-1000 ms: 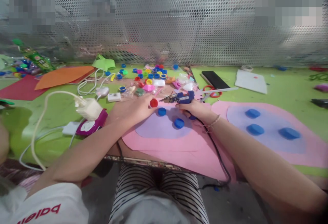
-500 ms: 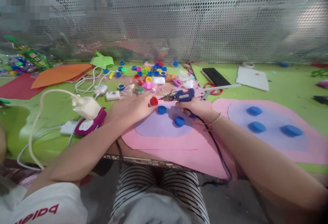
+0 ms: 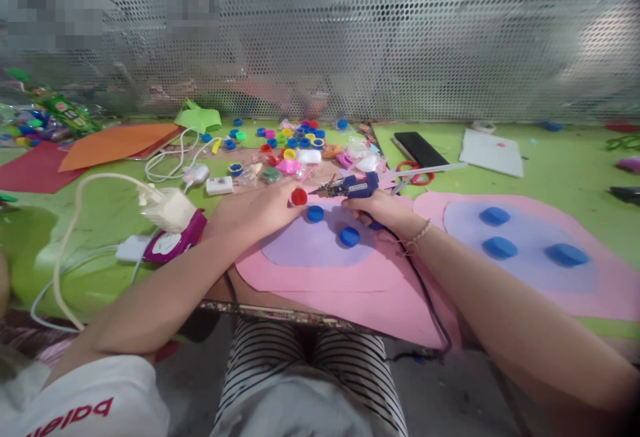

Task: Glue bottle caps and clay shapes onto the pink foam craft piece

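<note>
Near the far edge of the small lilac paper oval (image 3: 310,244), which is lying on a pink paper sheet (image 3: 320,277), the left hand (image 3: 255,209) is pinching a round red plastic bottle cap (image 3: 299,196) between its fingertips. The right hand (image 3: 383,209) is closed around the grip of a blue hot glue gun (image 3: 356,188), and the metal nozzle is pointing toward the red cap, almost touching it. Two blue plastic bottle caps (image 3: 315,213) are already sitting on the lilac oval, one just beside the red cap and one nearer to the person.

To my judgement, the glue is going onto the red cap now, before the cap goes down on the oval. The following move is asking for a steady nozzle, a small drop only, and then a quick turn and press of the cap onto a free place on the oval, away from the two blue caps.

Beyond the lilac oval, many loose coloured caps (image 3: 290,140) are lying scattered, with red-handled scissors (image 3: 415,174) and a black phone (image 3: 419,150) to the right of them. Further right, a bigger lilac oval (image 3: 520,250) is carrying three blue caps. To the left of the oval, a white charger with cables (image 3: 167,209) is lying on the green surface (image 3: 575,170). The black cord of the gun (image 3: 430,310) is running under the right forearm and may be pulling at the hand.
</note>
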Available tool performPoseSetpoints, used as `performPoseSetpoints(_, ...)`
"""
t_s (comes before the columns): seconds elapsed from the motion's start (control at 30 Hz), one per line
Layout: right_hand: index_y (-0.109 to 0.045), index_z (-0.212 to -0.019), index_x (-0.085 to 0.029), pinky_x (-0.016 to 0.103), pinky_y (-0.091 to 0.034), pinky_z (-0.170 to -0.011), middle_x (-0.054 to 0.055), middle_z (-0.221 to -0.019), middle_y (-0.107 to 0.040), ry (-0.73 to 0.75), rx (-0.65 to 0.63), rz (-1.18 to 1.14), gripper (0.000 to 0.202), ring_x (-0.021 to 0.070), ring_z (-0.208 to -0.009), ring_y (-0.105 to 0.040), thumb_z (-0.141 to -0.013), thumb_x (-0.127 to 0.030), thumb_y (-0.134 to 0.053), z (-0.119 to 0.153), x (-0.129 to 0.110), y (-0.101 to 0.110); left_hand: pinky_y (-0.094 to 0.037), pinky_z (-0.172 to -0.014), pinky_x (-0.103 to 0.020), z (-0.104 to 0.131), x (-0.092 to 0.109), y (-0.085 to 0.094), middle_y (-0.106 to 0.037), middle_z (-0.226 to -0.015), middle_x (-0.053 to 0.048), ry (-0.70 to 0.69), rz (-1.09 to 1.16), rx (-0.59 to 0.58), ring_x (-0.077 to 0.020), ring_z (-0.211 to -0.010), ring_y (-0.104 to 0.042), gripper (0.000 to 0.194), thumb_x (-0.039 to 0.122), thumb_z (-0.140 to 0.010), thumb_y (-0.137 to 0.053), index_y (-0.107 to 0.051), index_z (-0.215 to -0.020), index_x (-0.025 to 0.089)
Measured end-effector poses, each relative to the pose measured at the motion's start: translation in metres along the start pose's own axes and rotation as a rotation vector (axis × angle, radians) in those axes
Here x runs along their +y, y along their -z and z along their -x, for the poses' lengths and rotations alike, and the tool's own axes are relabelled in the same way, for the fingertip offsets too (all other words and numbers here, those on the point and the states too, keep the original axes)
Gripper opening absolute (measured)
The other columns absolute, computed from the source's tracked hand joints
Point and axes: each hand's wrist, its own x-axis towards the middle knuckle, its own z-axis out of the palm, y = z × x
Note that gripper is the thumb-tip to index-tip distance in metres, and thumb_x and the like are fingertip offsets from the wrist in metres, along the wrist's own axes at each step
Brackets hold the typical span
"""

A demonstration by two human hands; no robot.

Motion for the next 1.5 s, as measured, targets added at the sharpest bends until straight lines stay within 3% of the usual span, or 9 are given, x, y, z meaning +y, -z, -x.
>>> performPoseSetpoints(0.2, -0.048, -0.041, -0.017, 0.022, -0.029, -0.035, -0.003, -0.033, -0.044, -0.030, 0.011, 0.015, 0.029, 0.0066, -0.031, -0.037, -0.068, -0.020, -0.061, -0.003, 0.000, -0.001, -0.040, -0.058, -0.034, 0.001, -0.004, -0.002, -0.061, -0.069, -0.006, -0.057, 0.031, 0.022, -0.0198, -0.059, -0.054, 0.032, 0.051, -0.072, -0.059, -0.061, -0.095, 0.029)
performPoseSetpoints(0.53, -0.048, -0.043, -0.017, 0.021, -0.028, -0.035, -0.004, -0.034, -0.043, -0.019, 0.004, 0.020, 0.028, 0.0064, -0.032, -0.036, -0.068, -0.020, -0.061, 0.000, -0.001, 0.000, -0.036, -0.052, -0.035, -0.001, 0.005, 0.003, -0.062, -0.069, -0.007, 0.028, -0.038, -0.016, -0.0182, -0.047, -0.049, 0.046, 0.064, -0.072, -0.049, -0.061, -0.103, 0.033)
performPoseSetpoints(0.7, -0.048, -0.043, -0.017, 0.022, -0.030, -0.036, -0.003, -0.036, -0.044, -0.022, -0.001, 0.039, 0.028, 0.0068, -0.033, -0.037, -0.067, -0.021, -0.060, -0.002, 0.001, 0.001, -0.039, -0.056, -0.037, 0.000, 0.001, 0.002, -0.063, -0.071, -0.009, 0.027, -0.027, -0.021, -0.0219, -0.055, -0.054, 0.052, 0.067, -0.071, -0.048, -0.058, -0.109, 0.033)
performPoseSetpoints(0.87, -0.048, -0.045, -0.017, 0.021, -0.031, -0.038, -0.004, -0.036, -0.044, -0.049, -0.028, 0.055, 0.026, 0.0064, -0.034, -0.038, -0.067, -0.024, -0.061, -0.001, -0.001, 0.002, -0.041, -0.065, -0.041, -0.001, 0.007, 0.009, -0.064, -0.085, -0.010, 0.204, -0.090, -0.188, -0.0287, -0.072, -0.060, 0.062, 0.073, -0.071, -0.038, -0.047, -0.122, 0.038)
performPoseSetpoints(1.0, -0.048, -0.046, -0.016, 0.021, -0.032, -0.038, -0.004, -0.040, -0.046, -0.041, -0.049, 0.048, 0.026, 0.0061, -0.035, -0.040, -0.067, -0.026, -0.061, -0.001, 0.001, 0.002, -0.039, -0.063, -0.042, -0.001, 0.017, 0.018, -0.064, -0.091, -0.010, 0.276, -0.137, -0.267, -0.0299, -0.072, -0.059, 0.061, 0.074, -0.072, -0.032, -0.045, -0.122, 0.042)
performPoseSetpoints(1.2, -0.048, -0.046, -0.016, 0.021, -0.033, -0.039, -0.004, -0.039, -0.045, -0.036, -0.052, 0.095, 0.028, 0.0060, -0.035, -0.040, -0.068, -0.028, -0.060, -0.001, 0.000, 0.002, -0.038, -0.061, -0.040, -0.001, 0.023, 0.024, -0.063, -0.086, -0.010, 0.266, -0.107, -0.278, -0.0282, -0.068, -0.057, 0.059, 0.073, -0.071, -0.036, -0.050, -0.118, 0.040)
performPoseSetpoints(1.5, -0.047, -0.045, -0.017, 0.022, -0.033, -0.041, -0.004, -0.039, -0.044, -0.035, -0.053, 0.091, 0.028, 0.0068, -0.036, -0.040, -0.068, -0.028, -0.059, -0.001, 0.000, 0.003, -0.039, -0.059, -0.039, -0.001, 0.017, 0.020, -0.063, -0.083, -0.009, 0.264, -0.071, -0.247, -0.0260, -0.065, -0.057, 0.054, 0.070, -0.070, -0.043, -0.054, -0.113, 0.039)
